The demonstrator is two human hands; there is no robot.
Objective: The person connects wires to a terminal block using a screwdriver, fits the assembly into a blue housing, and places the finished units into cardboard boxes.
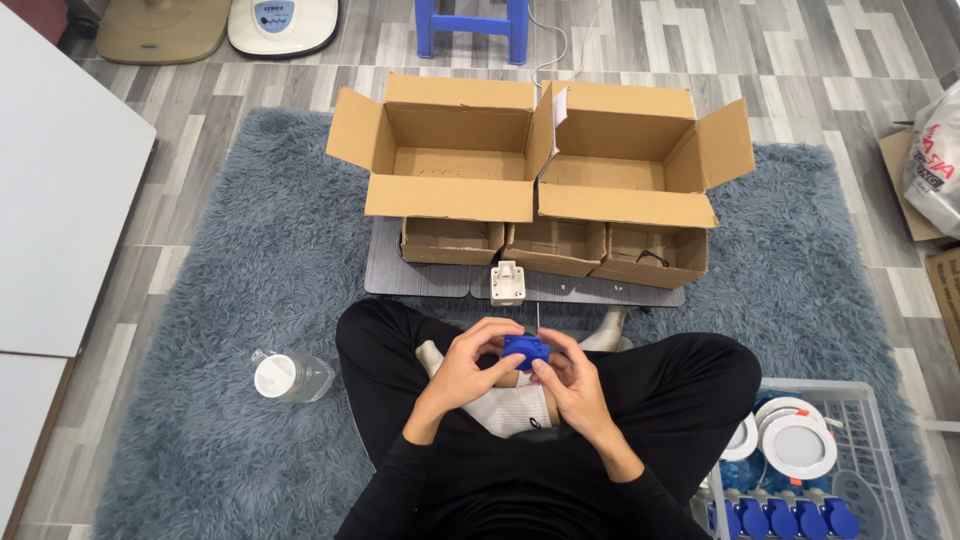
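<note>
I sit cross-legged on a grey shaggy rug [230, 300]. Both hands hold a small blue plastic part [525, 350] above my lap. My left hand [468, 368] wraps it from the left, my right hand [570, 385] from the right, with the fingers of both pinching its edges. A thin wire or pin sticks up from the part. A small white plastic fitting [507, 283] stands on a grey mat [385, 272] just beyond my hands.
Two large open cardboard boxes [460, 150] [630, 160] stand ahead, with three small open boxes [555, 245] in front of them. A clear plastic bottle [292, 376] lies on the left. A crate [860, 400] at my right holds white round lamps and blue parts.
</note>
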